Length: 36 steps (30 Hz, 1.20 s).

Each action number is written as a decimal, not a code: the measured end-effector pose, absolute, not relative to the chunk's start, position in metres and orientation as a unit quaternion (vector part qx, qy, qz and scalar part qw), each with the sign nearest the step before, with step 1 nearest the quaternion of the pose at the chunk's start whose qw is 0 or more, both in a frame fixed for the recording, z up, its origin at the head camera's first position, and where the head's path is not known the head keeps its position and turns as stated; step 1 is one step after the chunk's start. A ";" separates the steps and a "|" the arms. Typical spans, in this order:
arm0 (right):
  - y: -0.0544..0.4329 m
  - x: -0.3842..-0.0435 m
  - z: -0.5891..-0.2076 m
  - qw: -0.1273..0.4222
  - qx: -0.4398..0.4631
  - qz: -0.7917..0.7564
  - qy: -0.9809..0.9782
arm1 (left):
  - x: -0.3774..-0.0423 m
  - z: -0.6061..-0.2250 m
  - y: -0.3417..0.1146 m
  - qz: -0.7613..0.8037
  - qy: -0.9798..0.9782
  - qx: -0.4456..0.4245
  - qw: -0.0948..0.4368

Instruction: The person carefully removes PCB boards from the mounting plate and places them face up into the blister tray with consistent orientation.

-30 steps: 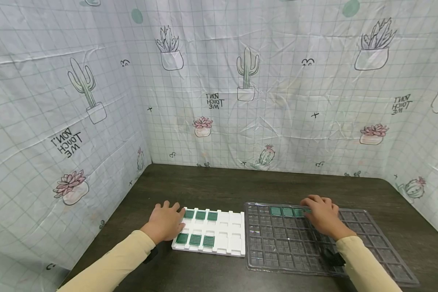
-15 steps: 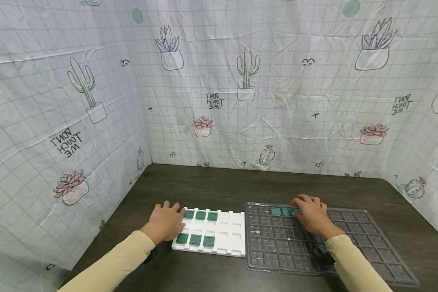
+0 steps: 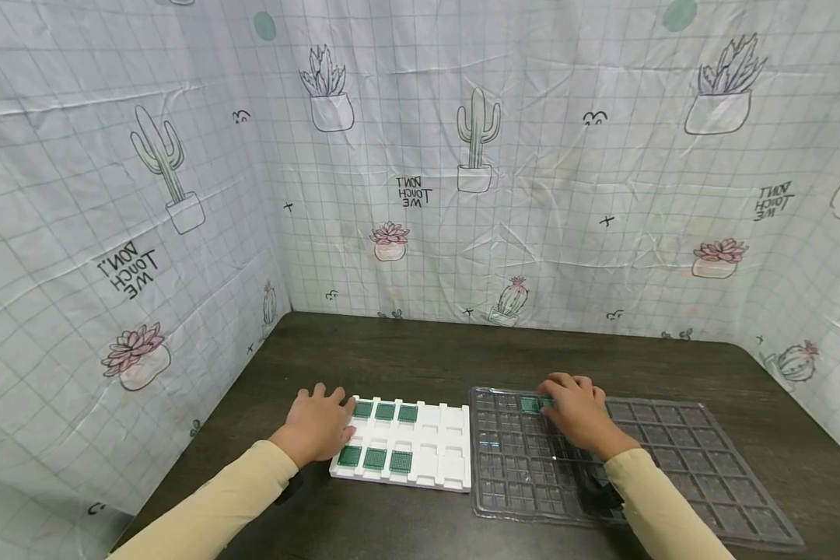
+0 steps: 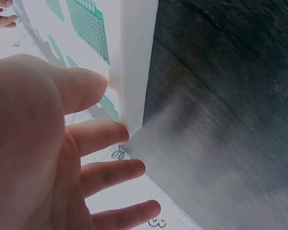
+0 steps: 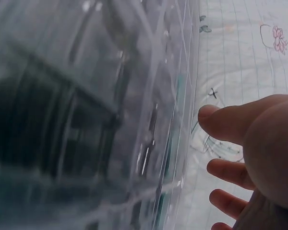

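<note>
My left hand [image 3: 316, 424] rests at the left end of a white tray [image 3: 430, 435], thumb and forefinger at its edge and the other fingers spread, as the left wrist view shows. Green square chips [image 3: 385, 413] lie in several pockets of both its rows, towards the left. Over the far row of a clear plastic tray [image 3: 707, 474] is my right hand [image 3: 578, 414]. A green chip [image 3: 530, 404] shows just left of its fingertips, and a sliver of green peeks out to its right. In the right wrist view the thumb and fingers [image 5: 230, 175] are apart, with nothing between them.
The two trays lie side by side on a dark wooden table [image 3: 364, 358], the clear one to the right. A white patterned curtain [image 3: 420, 140] hangs behind the table and along both sides.
My right hand has moved left along the far row of the clear tray and now covers chips that showed earlier. My left hand and the white tray have stayed put.
</note>
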State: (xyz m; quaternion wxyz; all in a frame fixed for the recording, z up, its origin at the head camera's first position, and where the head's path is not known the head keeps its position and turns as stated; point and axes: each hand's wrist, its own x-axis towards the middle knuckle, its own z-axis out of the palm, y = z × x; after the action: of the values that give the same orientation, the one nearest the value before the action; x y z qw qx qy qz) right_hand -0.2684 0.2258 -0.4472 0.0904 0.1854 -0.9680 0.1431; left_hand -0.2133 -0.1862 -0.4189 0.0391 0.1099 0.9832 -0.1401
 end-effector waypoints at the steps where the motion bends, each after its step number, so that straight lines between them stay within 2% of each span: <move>1: 0.224 -0.268 -0.447 0.091 0.188 0.143 -0.967 | -0.213 -0.419 -0.186 -0.140 0.983 0.110 0.039; 24: 0.184 -0.269 -0.441 0.086 0.235 0.173 -0.953 | -0.212 -0.413 -0.185 -0.141 0.983 0.112 0.046; 36: 0.158 -0.269 -0.439 0.053 0.245 0.183 -0.951 | -0.213 -0.415 -0.186 -0.137 0.983 0.112 0.045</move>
State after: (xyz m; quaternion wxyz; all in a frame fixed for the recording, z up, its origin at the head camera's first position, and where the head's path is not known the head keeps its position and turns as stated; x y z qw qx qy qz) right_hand -0.2694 0.1576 -0.4391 0.0532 0.2452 -0.9506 0.1830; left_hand -0.2125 -0.1859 -0.4155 0.0448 0.1117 0.9832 -0.1374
